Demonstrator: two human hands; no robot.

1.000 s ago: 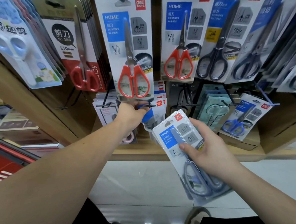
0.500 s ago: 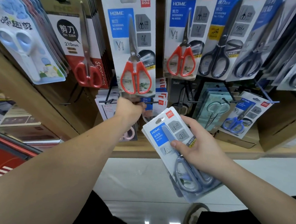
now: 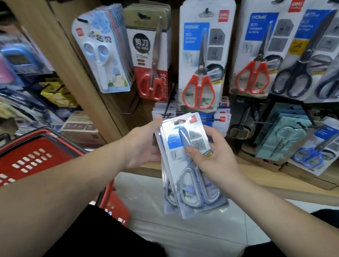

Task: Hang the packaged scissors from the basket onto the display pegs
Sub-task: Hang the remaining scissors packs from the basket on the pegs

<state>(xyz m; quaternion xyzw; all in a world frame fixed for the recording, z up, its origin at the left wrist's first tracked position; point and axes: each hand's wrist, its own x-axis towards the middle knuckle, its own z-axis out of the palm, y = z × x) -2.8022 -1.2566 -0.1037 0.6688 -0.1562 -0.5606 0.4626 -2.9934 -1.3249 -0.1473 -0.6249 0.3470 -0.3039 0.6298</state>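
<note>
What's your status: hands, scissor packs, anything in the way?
Right hand grips scissor packs, thumb on front. Left hand holds their left edge. Packs not yet hung. Nothing blocking seen.

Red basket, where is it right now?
In the head view the red basket sits low on the left, beside the wooden shelf post, left of the left hand, which with the right hand holds the scissors packs.

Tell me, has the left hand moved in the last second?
Yes. The left hand was right beneath the hanging red-handled scissors pack; it has drawn back, down and left of it, to the packaged scissors.
</note>
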